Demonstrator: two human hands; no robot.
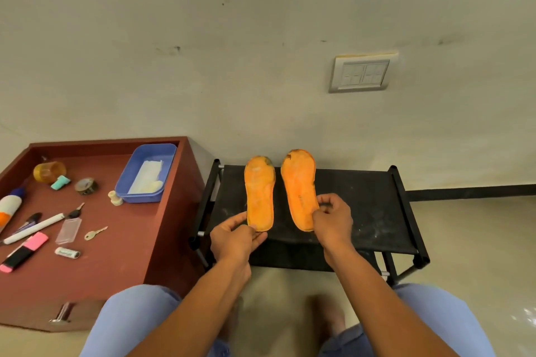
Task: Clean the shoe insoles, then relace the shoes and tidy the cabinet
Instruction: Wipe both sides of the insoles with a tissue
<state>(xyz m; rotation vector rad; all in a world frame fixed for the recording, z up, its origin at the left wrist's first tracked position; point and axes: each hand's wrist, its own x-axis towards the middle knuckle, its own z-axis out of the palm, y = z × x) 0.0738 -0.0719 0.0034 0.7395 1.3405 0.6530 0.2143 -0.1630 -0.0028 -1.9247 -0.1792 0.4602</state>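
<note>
Two orange insoles, left insole (259, 195) and right insole (299, 188), lie side by side atop the black shoe rack (362, 211). Your left hand (235, 238) pinches one heel; your right hand (332, 219) apparently pinches the other's edge. A brown cabinet (116, 240) stands left.
</note>
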